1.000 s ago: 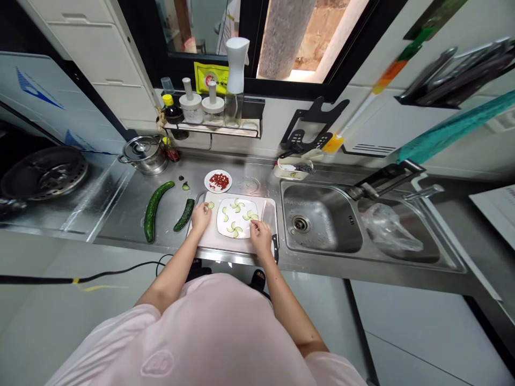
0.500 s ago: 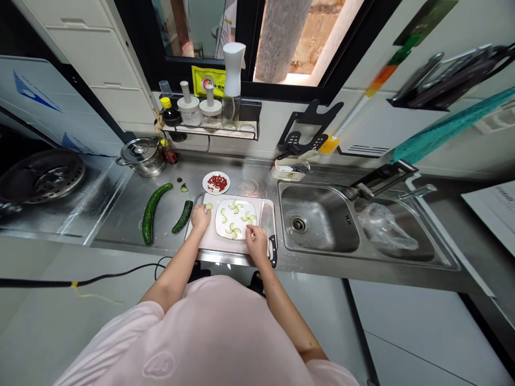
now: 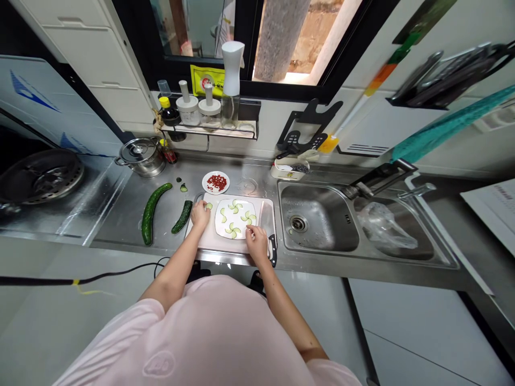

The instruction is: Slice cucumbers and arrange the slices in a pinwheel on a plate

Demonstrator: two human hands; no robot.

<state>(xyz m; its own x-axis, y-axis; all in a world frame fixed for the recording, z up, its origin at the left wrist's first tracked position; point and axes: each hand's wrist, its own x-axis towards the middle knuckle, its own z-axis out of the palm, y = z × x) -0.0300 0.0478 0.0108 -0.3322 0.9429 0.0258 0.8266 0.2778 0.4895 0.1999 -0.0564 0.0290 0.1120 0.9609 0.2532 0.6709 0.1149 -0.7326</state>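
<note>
My left hand rests on the upper left of a white cutting board, its fingertips at a thin cucumber slice. My right hand has its pinched fingers at the lower right corner of a square white plate. Cucumber slices form pinwheel shapes on that plate. A kitchen knife lies along the board's right edge, its black handle toward me. Left of the board are a whole cucumber and a cut cucumber piece.
A small plate of chopped red food stands behind the board on the steel counter. A steel pot sits to the left, and a steel double sink holding a plastic bag lies to the right. A shelf of bottles stands behind.
My right hand has drawn back from the plate's middle toward its lower right corner. My left hand has barely moved. The view has shifted slightly.
</note>
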